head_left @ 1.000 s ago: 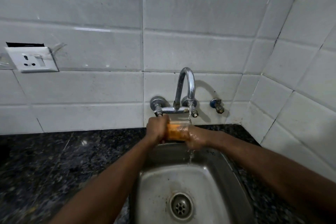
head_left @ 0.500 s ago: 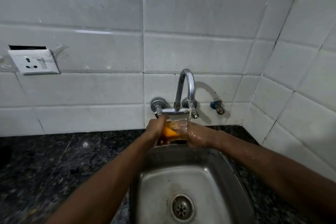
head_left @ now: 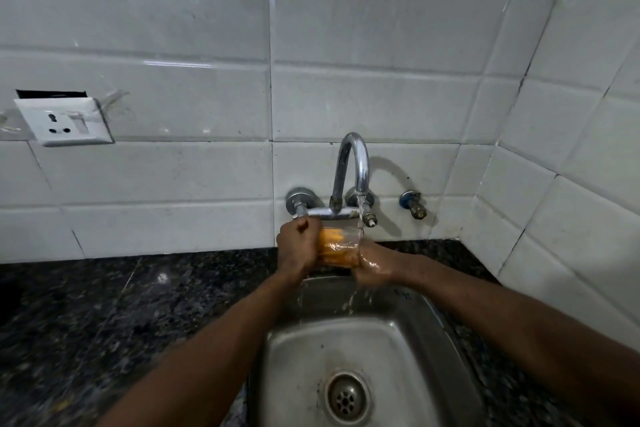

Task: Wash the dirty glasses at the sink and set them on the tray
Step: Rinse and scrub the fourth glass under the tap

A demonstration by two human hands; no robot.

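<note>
The left hand curls round 1 end of the glass, which is held sideways. The wet right hand wraps the other end at 3 o'clock. An orange sponge shows inside. The tap at 12 o'clock pours water onto the glass, and the sink lies at 6 o'clock.

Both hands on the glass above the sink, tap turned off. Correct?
No: the tap is running. The head view shows water falling from its spout onto the glass. The left hand and right hand do hold it above the sink.
</note>
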